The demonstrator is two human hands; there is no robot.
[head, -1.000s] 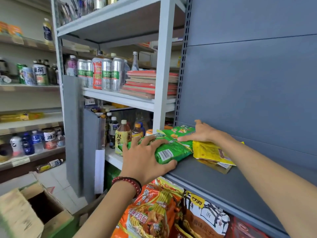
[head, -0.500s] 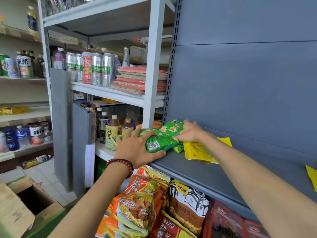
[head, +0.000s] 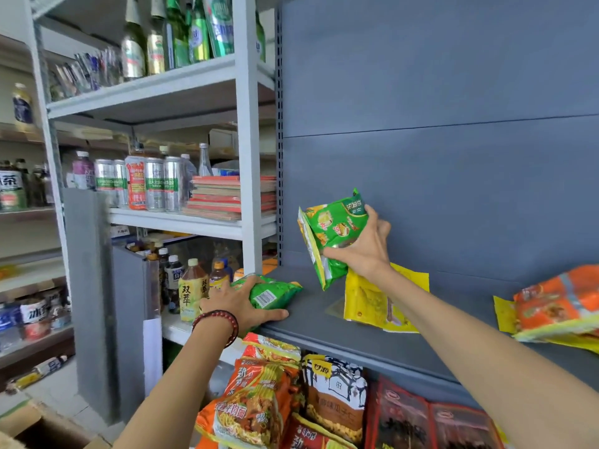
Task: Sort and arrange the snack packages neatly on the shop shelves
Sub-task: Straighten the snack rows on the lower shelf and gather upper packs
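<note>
Left hand (head: pixel 238 299) is lying at the front left edge of the grey shelf (head: pixel 324 330), fingers curling over a puffy, crinkled flat green packet (head: pixel 275 291), thumb stretching along the shelf lip. Right hand (head: pixel 363 251) is gripping a glossy raised green packet (head: pixel 334 226), holding it upright and tilted, lower corner hanging close to the shelf just beside a flat yellow packet (head: pixel 369 303). Matte bare shelf is running open between the yellow packet and an orange packet (head: pixel 557 306) at right.
</note>
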